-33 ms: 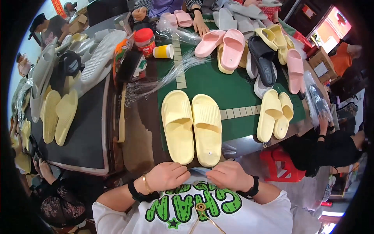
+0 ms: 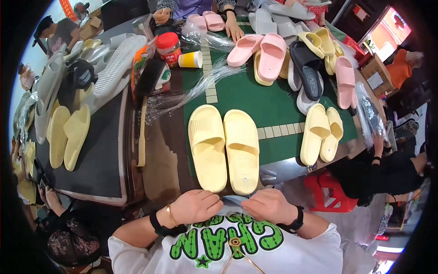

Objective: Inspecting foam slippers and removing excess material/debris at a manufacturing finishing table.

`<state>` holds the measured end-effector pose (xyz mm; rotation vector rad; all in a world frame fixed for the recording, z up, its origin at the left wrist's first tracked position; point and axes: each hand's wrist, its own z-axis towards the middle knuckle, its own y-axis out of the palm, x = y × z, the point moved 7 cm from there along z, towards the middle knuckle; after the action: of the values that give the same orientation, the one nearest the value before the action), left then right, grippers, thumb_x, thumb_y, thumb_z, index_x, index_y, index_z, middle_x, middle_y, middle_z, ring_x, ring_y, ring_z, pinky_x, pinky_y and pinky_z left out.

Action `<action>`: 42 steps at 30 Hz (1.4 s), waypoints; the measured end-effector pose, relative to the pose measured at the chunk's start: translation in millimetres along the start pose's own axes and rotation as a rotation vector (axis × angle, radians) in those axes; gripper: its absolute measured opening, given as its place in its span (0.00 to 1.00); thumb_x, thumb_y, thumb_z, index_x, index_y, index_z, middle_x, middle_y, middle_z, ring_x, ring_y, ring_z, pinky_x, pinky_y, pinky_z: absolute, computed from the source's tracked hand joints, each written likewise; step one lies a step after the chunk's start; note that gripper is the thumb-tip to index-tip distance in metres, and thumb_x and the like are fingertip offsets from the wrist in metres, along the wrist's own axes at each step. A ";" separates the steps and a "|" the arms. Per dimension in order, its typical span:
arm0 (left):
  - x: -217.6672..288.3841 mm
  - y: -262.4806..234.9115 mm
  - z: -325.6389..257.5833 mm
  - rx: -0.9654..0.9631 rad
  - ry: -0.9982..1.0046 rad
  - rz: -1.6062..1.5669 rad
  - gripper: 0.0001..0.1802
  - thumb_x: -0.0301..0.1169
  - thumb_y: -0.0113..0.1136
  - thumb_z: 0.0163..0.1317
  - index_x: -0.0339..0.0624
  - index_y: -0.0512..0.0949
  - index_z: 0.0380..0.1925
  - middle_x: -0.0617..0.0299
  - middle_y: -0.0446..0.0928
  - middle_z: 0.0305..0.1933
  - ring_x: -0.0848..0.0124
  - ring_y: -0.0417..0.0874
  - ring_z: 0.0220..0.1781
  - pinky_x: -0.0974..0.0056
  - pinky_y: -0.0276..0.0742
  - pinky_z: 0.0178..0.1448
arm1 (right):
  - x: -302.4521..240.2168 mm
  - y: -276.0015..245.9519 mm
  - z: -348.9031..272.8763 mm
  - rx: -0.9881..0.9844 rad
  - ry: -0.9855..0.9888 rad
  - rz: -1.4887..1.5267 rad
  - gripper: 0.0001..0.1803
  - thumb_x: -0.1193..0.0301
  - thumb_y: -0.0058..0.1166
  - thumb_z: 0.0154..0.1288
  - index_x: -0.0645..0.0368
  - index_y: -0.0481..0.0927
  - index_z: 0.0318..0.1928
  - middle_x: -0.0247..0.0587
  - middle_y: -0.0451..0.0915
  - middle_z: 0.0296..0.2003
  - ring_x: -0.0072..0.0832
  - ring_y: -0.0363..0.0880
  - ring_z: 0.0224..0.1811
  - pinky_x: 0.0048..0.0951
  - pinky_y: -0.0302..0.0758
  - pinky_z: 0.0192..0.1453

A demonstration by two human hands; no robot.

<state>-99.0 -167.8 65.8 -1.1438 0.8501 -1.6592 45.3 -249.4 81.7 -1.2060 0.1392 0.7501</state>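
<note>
Little is changing — left hand (image 2: 198, 208) and right hand (image 2: 270, 206) are curling (any grasp is unclear) by the yellow slippers (image 2: 208, 166), work seemingly not advancing.

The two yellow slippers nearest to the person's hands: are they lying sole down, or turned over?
Sole down: both yellow slippers show their insoles facing up, and the straps arch over them.

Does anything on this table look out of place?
Yes: the yellow paper cup appears to lie on its side beside the upright red-lidded jar, and loose clear strands sprawl messily over the green mat.
</note>
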 end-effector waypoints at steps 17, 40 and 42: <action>-65.3 24.0 12.1 0.051 -0.175 0.139 0.09 0.28 0.59 0.48 0.42 0.77 0.32 0.63 0.76 0.31 0.66 0.79 0.31 0.64 0.77 0.33 | 56.7 30.6 23.7 0.047 0.174 -0.133 0.05 0.71 0.59 0.56 0.55 0.79 0.33 0.37 0.73 0.22 0.36 0.77 0.24 0.35 0.74 0.28; -81.2 27.0 9.8 0.222 -0.245 0.161 0.11 0.27 0.60 0.47 0.44 0.80 0.34 0.64 0.77 0.35 0.66 0.79 0.36 0.63 0.77 0.38 | 75.8 89.3 8.3 -0.191 0.832 0.941 0.10 0.69 0.53 0.69 0.65 0.80 0.39 0.35 0.80 0.25 0.17 0.74 0.23 0.22 0.71 0.29; -81.4 26.6 9.2 0.231 -0.246 0.162 0.11 0.28 0.60 0.46 0.44 0.80 0.33 0.64 0.77 0.36 0.67 0.79 0.37 0.64 0.77 0.39 | 75.8 95.7 3.1 -0.266 0.962 1.192 0.11 0.68 0.50 0.71 0.62 0.81 0.37 0.31 0.79 0.24 0.12 0.68 0.18 0.16 0.63 0.21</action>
<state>-70.4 -100.6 19.9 -1.0619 0.5627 -1.4087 45.1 -198.1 -29.1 -1.6257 1.7067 1.1361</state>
